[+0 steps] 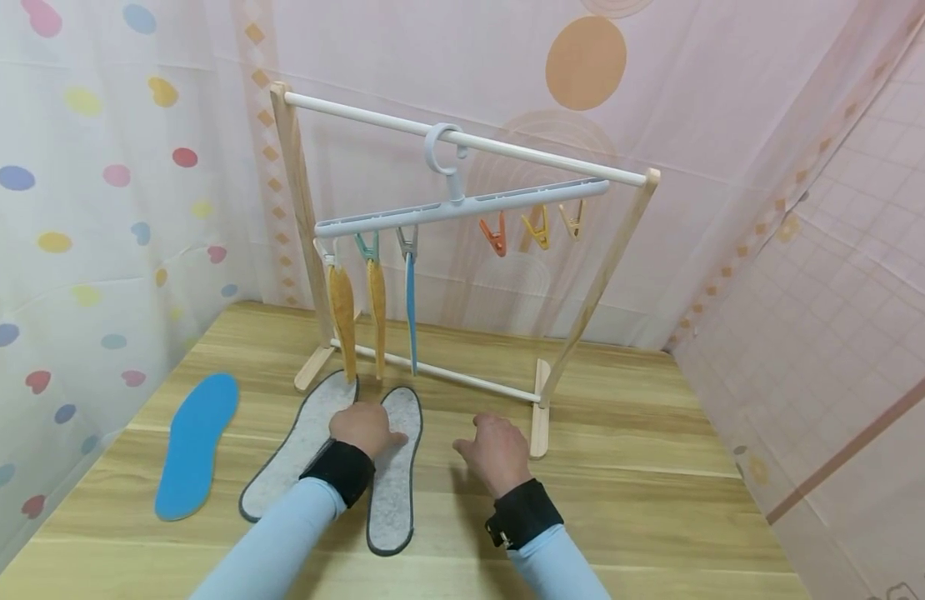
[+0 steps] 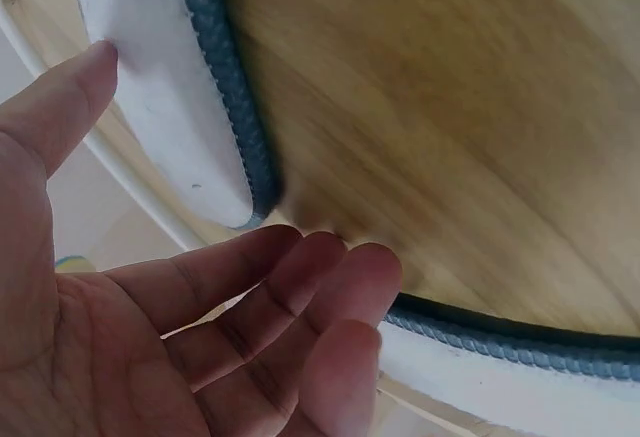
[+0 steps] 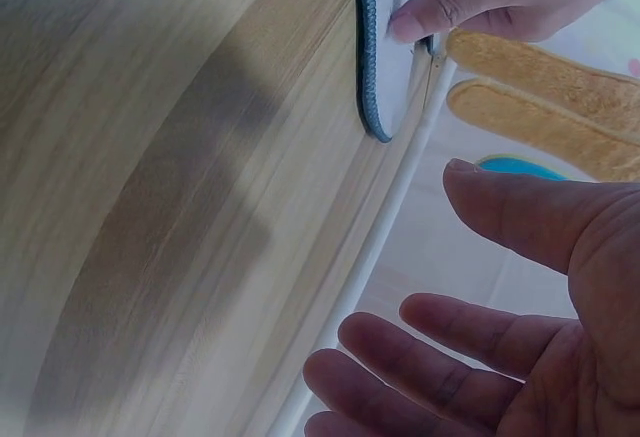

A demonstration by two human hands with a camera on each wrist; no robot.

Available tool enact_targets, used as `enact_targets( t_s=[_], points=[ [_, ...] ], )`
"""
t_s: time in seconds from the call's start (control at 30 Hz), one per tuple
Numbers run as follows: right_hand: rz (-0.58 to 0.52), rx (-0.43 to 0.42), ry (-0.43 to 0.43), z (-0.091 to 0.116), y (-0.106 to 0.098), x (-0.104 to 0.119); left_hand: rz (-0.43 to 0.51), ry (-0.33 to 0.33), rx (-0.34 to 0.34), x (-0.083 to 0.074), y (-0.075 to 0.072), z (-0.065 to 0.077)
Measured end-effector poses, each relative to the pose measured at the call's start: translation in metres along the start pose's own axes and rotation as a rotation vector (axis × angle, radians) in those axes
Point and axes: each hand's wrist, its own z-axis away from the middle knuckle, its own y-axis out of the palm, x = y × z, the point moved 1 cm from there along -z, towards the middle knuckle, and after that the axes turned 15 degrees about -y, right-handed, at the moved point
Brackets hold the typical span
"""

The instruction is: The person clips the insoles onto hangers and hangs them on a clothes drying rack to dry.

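Observation:
Two grey felt insoles with dark stitched edges lie side by side on the wooden table, the left one [image 1: 297, 450] and the right one [image 1: 392, 492]. My left hand [image 1: 365, 427] rests over their toe ends with its fingers relaxed and nothing gripped. Its thumb [image 3: 425, 12] touches the toe of the right grey insole [image 3: 392, 47]. In the left wrist view the palm is open above both toe ends [image 2: 165, 87]. My right hand [image 1: 496, 450] hovers open over bare table to the right, holding nothing.
A wooden drying rack [image 1: 605, 275] stands just behind the hands, its white lower rail [image 3: 385, 237] close to the fingers. From its white hanger [image 1: 462, 204] hang two orange insoles [image 1: 342, 317] and a blue one [image 1: 411, 308]; three clips [image 1: 536, 227] are empty. Another blue insole [image 1: 196, 442] lies at the left.

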Motion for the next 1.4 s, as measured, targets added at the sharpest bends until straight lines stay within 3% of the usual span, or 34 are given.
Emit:
enact_targets(
  t_s=[0.4,0.67,0.87,1.2,1.4],
  points=[
    [0.009,0.006,0.008,0.0,0.001,0.0,-0.021,0.024,-0.053,-0.005,0.001,0.003],
    [0.004,0.014,0.009,0.0,0.001,-0.001,0.027,0.023,-0.033,-0.006,0.007,-0.006],
    [0.004,0.015,0.003,0.0,0.001,-0.002,0.075,0.058,-0.007,-0.003,0.013,-0.013],
    [0.011,0.01,-0.017,-0.001,0.0,0.0,0.101,0.104,0.044,-0.005,0.005,-0.006],
    [0.013,0.011,-0.02,-0.001,-0.001,0.001,0.103,0.136,0.013,-0.008,0.005,-0.004]
  ],
)
